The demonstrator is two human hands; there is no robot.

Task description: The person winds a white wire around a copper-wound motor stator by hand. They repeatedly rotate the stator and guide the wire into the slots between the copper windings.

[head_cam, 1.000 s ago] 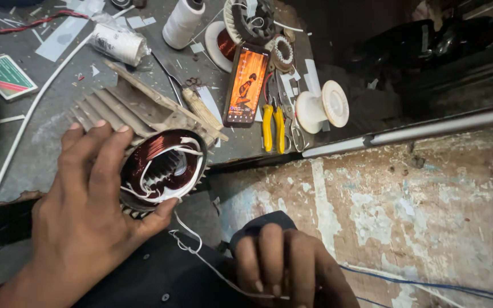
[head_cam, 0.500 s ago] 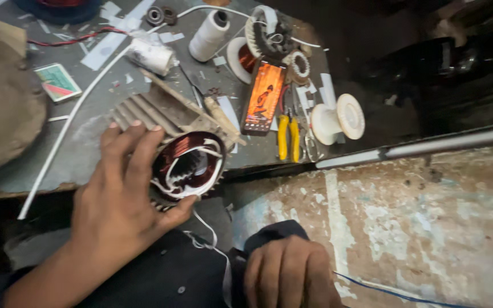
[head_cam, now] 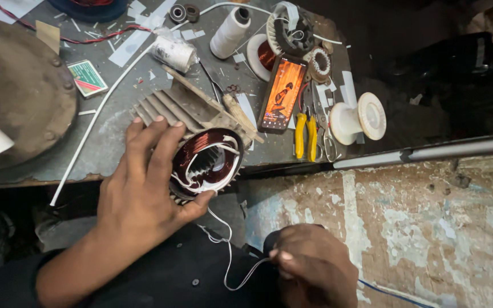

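Rusted metal fills the far left: a round cover plate lying on the grey surface, with a white sleeve tube running diagonally beside it. Next to the right, I see my left hand spread over the finned motor stator, fingers on the ribbed housing and thumb hooked under the lower rim, so the hand is grasping the stator at the surface's front edge. Compared with half a second ago, the grip is unchanged; only the view has drifted, so the stator sits steady and the copper winding faces up toward me. A white lacing cord leaves the winding, loops downward and ends at my right hand, which is clenched on it low in the frame, over my dark clothing. I judge the cord slack, not under tension. Further right on the surface lie a lit phone, yellow-handled pliers and an empty white spool. A thread cone stands behind them.
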